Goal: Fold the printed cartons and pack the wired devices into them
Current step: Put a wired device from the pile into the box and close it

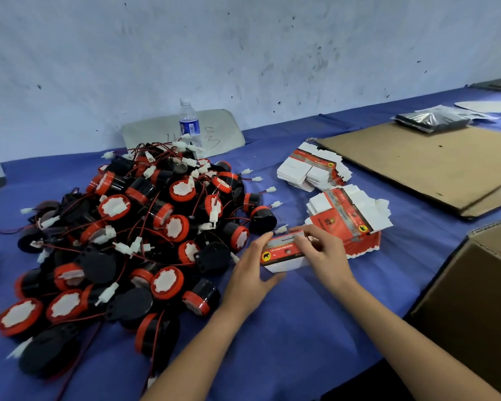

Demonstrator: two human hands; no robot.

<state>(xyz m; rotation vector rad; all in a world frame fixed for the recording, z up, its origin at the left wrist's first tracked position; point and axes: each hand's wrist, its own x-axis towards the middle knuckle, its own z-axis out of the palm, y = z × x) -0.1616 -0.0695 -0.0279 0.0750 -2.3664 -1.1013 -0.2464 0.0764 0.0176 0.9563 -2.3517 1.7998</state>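
A red and white printed carton (282, 251) lies on the blue cloth at centre right, held between both hands. My left hand (250, 273) grips its left end, thumb under the near edge. My right hand (323, 250) curls over its right end and top edge. A large heap of black and red round wired devices (133, 235) with white connectors fills the left half of the table. Two stacks of flat printed cartons lie behind the hands: a near stack (353, 218) and a far stack (313, 169).
A water bottle (189, 123) stands behind the heap against a grey panel (223, 131). A flat brown cardboard sheet (422, 163) lies at the right, with a dark plastic bag (434, 120) beyond it. An open brown box (480, 290) stands at the right edge.
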